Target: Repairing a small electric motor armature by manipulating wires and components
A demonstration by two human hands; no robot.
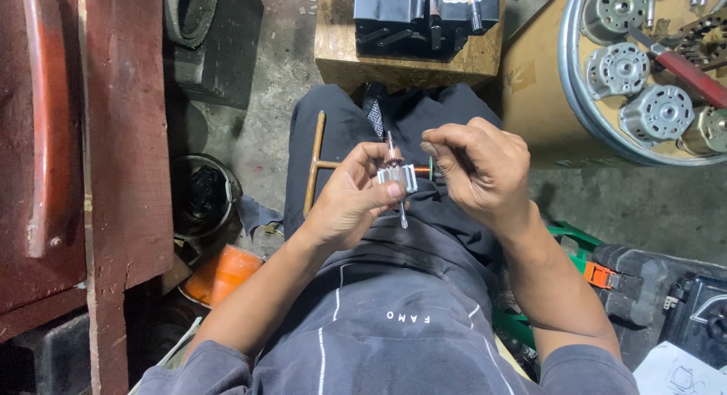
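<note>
The left hand (352,198) pinches a small motor rotor (397,177) upright so its slots show. Beside the rotor, the right hand (477,168) fingers (433,149) pinch shut, maybe on thin wire.

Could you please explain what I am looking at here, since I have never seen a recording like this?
There is one picture, from a camera on a seated person's head, looking down at their lap. The left hand holds a small motor armature, a steel shaft with copper windings. The right hand is pinched shut beside it; whether it grips a fine wire is too small to tell. A copper T-shaped pipe rests on the thigh. At upper right, a round tray holds several small grey motors.
</note>
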